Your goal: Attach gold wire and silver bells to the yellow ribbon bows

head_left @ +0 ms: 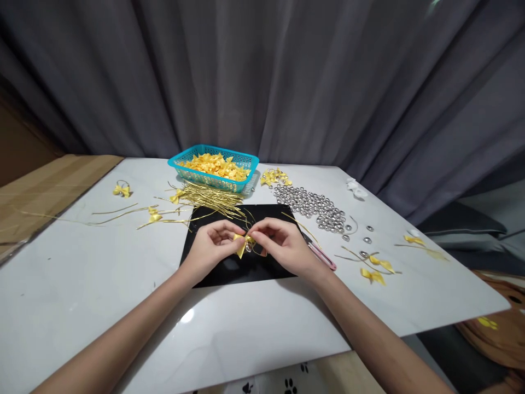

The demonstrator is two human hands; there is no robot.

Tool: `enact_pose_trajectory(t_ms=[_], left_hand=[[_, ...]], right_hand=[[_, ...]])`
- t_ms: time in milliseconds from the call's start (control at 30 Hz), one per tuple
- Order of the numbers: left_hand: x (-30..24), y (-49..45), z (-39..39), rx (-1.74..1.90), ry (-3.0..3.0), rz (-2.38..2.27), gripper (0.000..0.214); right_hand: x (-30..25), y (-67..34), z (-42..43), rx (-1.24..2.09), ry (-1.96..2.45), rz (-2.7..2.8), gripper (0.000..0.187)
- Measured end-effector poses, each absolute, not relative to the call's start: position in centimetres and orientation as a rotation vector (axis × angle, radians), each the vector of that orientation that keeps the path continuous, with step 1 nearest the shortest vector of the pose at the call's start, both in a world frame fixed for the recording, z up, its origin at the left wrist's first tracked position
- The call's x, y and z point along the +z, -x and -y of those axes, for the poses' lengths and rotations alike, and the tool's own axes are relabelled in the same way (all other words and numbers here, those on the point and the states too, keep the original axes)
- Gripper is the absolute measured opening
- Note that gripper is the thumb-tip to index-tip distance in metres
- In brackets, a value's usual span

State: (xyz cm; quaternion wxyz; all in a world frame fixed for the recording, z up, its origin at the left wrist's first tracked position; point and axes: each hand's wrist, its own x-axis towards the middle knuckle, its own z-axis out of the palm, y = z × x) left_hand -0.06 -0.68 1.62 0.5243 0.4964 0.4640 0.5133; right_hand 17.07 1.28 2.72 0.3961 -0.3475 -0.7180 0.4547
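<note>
Over a black mat [241, 273], my left hand [215, 241] pinches a small yellow ribbon bow [240, 249] between thumb and fingers. My right hand [283, 243] is closed at the other side of the same bow, its fingertips near the knot. A silver bead [248, 248] hangs at the middle of the bow, and a thin gold cord loops beside it. My fingers cover part of the bow and cord. Just right of my right hand lies a pink-handled cutter [322, 256].
At the back stands a blue basket [192, 174] of yellow bows, with a pile of gold cords [213, 198] before it. Many silver beads [314, 207] spread to the right. Loose bows [372, 276] and cords lie on both sides of the white table [123, 295]. A grey curtain [229, 76] hangs behind.
</note>
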Motion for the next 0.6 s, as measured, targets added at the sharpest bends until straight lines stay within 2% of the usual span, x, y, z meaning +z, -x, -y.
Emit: enact_pose_trajectory(t_ms=[367, 600], left_hand=[[1.06, 0.30, 0.58, 1.218, -1.241, -1.077, 0.014], [1.08, 0.30, 0.62, 1.224, -1.246, -1.103, 0.014]], right_hand=[[3.29, -17.57, -1.67, 1.283, 0.920, 1.796, 0.019], [3.40, -17.43, -1.59, 1.515, 0.923, 1.676, 0.022]])
